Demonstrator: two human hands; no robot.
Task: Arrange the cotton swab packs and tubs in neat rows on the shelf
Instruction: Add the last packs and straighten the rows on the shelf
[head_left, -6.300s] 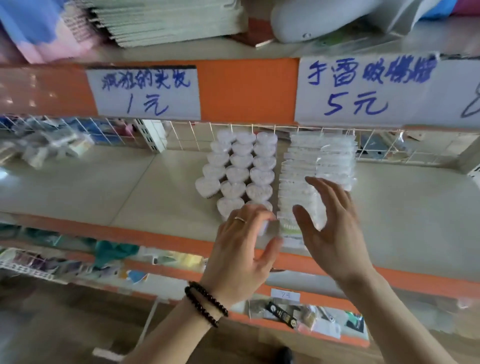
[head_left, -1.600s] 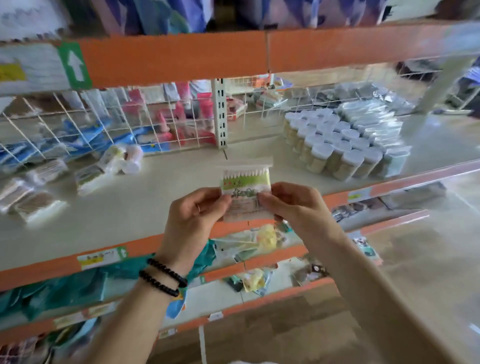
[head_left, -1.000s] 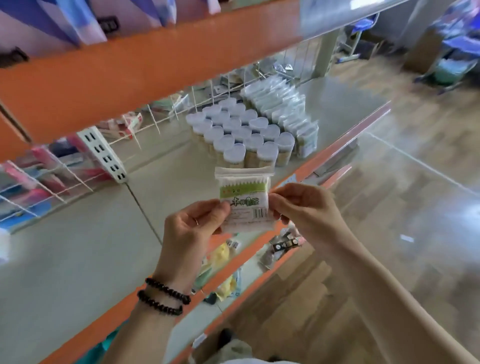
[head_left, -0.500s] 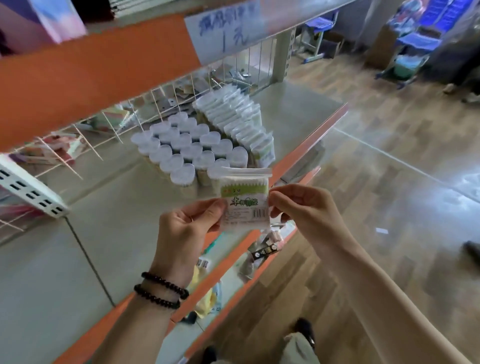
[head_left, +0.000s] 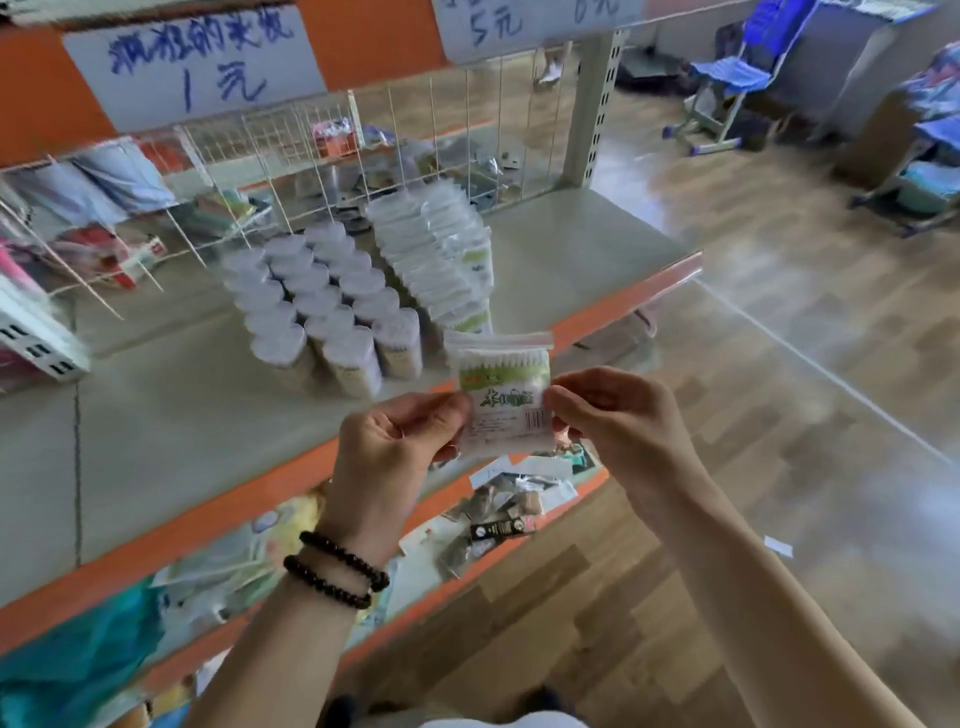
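Note:
A clear cotton swab pack (head_left: 505, 396) with a green label is held upright in front of the shelf edge. My left hand (head_left: 395, 457) pinches its left side and my right hand (head_left: 613, 421) pinches its right side. On the grey shelf (head_left: 171, 415) beyond stand several white-lidded swab tubs (head_left: 322, 306) in three rows. Right beside them runs a row of upright swab packs (head_left: 441, 260), front to back. The held pack is just in front of that row's near end, above the shelf's orange front edge (head_left: 613, 306).
A white wire grid (head_left: 395, 140) backs the shelf, with a grey upright post (head_left: 587, 114) at its right end. Paper price signs (head_left: 192, 62) hang above. Lower shelves (head_left: 498, 519) hold mixed small goods. Wooden floor and blue chairs (head_left: 727, 83) lie to the right.
The view has swung right along the shelf from the loose packs toward the tubs. Both hands kept hold of the pack, which now sits nearer the packed row's front end.

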